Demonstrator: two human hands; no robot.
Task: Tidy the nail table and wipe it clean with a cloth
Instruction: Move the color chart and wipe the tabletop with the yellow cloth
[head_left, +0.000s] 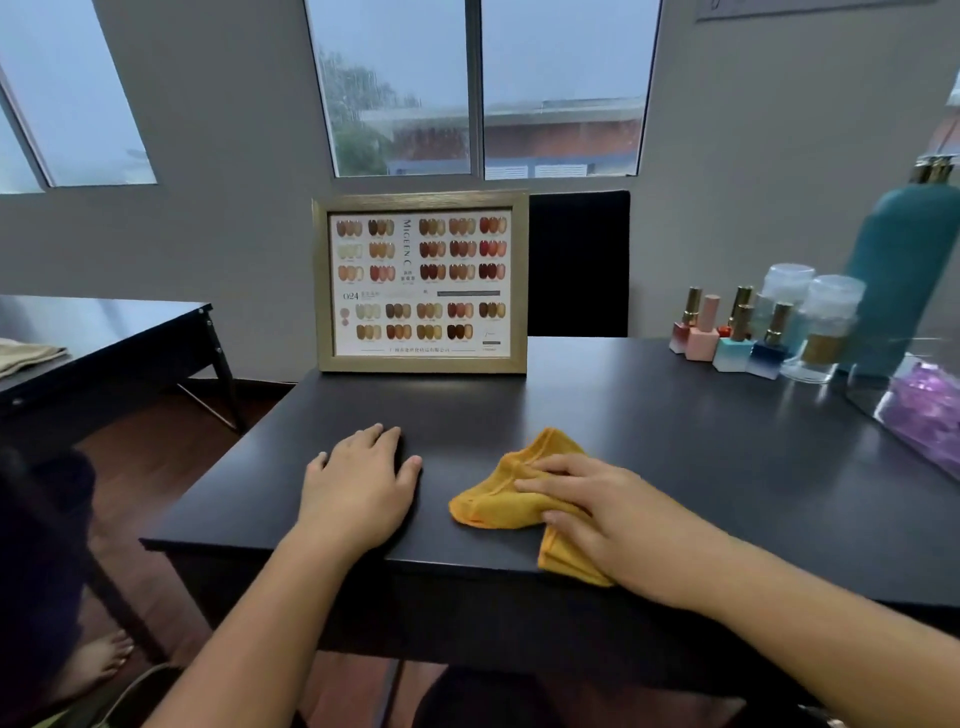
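A crumpled orange cloth (498, 493) lies near the front edge of the dark nail table (649, 441), one corner hanging over the edge. My right hand (602, 514) presses flat on the cloth with straight fingers. My left hand (361, 478) rests palm down on the bare table top to the left of the cloth, fingers spread, holding nothing.
A framed nail colour chart (421, 283) stands at the table's back edge. Several nail polish bottles (727, 332), clear jars (826, 327), a tall teal bottle (904, 280) and a tray with purple glitter (924, 410) crowd the right side. A black chair (576, 265) stands behind; another table (104, 338) is at left.
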